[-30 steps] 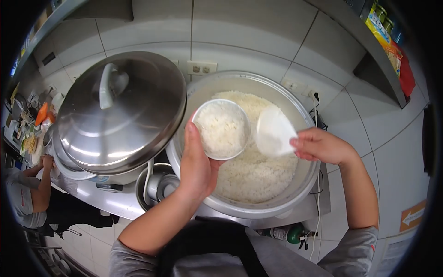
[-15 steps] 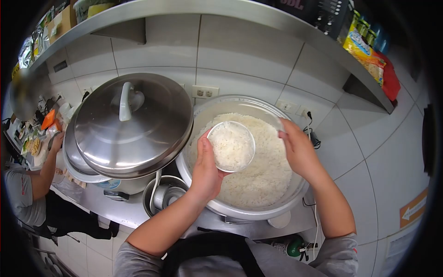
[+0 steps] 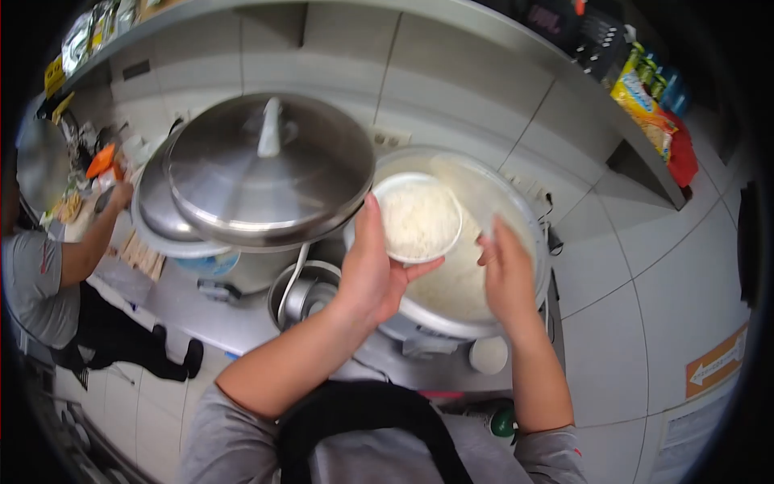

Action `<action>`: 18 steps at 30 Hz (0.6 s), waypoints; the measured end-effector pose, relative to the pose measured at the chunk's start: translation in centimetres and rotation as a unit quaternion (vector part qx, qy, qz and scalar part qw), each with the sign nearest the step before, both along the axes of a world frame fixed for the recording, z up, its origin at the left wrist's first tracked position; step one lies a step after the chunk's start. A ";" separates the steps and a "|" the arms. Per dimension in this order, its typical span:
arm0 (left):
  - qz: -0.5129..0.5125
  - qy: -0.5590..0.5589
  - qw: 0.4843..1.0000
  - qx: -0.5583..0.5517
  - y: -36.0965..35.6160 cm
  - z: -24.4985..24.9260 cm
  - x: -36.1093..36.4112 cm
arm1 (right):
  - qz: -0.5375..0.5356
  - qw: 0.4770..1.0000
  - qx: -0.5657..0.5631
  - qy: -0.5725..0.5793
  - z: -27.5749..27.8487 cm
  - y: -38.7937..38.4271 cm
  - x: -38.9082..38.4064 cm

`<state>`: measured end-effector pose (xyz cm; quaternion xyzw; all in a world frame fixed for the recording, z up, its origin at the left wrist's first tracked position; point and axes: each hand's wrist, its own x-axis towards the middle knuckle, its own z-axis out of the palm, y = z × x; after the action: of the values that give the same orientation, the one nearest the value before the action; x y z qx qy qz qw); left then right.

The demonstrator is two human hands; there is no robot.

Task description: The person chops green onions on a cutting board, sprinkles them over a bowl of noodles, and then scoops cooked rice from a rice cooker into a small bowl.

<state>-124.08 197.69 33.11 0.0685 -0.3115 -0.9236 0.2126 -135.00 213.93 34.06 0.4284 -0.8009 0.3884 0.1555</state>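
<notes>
My left hand (image 3: 375, 274) holds a round white bowl (image 3: 459, 234) heaped with rice (image 3: 418, 219), its fingers wrapped under and around the side. The bowl is over the left part of a large metal pot (image 3: 451, 327) with more rice (image 3: 459, 286) inside. On the right of the pot, my right hand (image 3: 508, 270) is closed on a pale, blurred paddle (image 3: 472, 189) that reaches up and left over the rice. The paddle is apart from the bowl.
A big metal lid (image 3: 322, 177) rests on a pot to the left. Below it are a metal container (image 3: 310, 294) and a cord. A white cup (image 3: 488, 355) stands by the pot's front. A co-worker (image 3: 48, 274) is at far left. A shelf (image 3: 484, 36) runs above.
The camera view has shifted and tilted. The bowl has moved up and right in view, toward the pot's back. My right hand is lower, and the paddle now shows over the rice.
</notes>
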 end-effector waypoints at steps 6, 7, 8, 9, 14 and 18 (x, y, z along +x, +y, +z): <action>0.125 -0.038 0.991 -0.021 -7.2 0.2 12.5 | 0.089 0.969 0.224 0.056 -1.3 -2.3 8.2; 0.155 -0.047 0.986 -0.033 -8.4 -0.6 14.8 | 0.112 0.926 0.350 0.090 -1.5 -3.9 10.2; 0.196 -0.064 0.978 -0.026 -9.2 -1.4 17.1 | 0.118 0.902 0.408 0.081 -3.1 -5.5 11.3; 0.216 -0.081 0.973 -0.016 -10.2 -2.5 19.6 | 0.122 0.875 0.462 0.073 -5.0 -7.1 11.6; 0.288 -0.168 0.942 0.030 -13.0 -8.9 31.3 | 0.138 0.933 0.312 0.113 -1.4 -14.4 12.5; 0.348 -0.239 0.903 0.085 -13.6 -12.6 38.0 | 0.104 0.986 0.082 0.102 6.2 -24.7 10.0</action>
<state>-86.10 184.08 20.55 0.4087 -0.2300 -0.7698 0.4330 -125.00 189.28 40.28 0.5583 -0.7609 0.2895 0.1597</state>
